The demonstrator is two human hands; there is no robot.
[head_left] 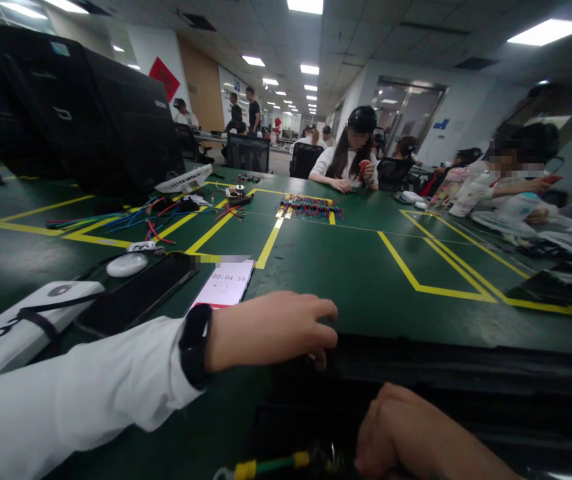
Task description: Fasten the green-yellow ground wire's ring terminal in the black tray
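My left hand (pixel 279 330), in a white sleeve with a black wristband (pixel 196 343), reaches over the table at the centre. Its fingers are bent and apart, with nothing visible between them, beside the edge of a large black object (pixel 416 363). My right hand (pixel 399 430) is curled closed at the lower right, over that dark object; whatever its fingers hold is hidden. Left of this hand, at the bottom edge, is a green-and-yellow wire (pixel 271 465) with a ring terminal.
A phone (pixel 226 283) showing a timer lies beside a dark phone (pixel 139 293) and a white box (pixel 31 320). Coloured wires (pixel 311 207) lie in bundles farther back. Black computer cases (pixel 81 113) stand at left. A person (pixel 346 160) sits across the green table (pixel 326 267).
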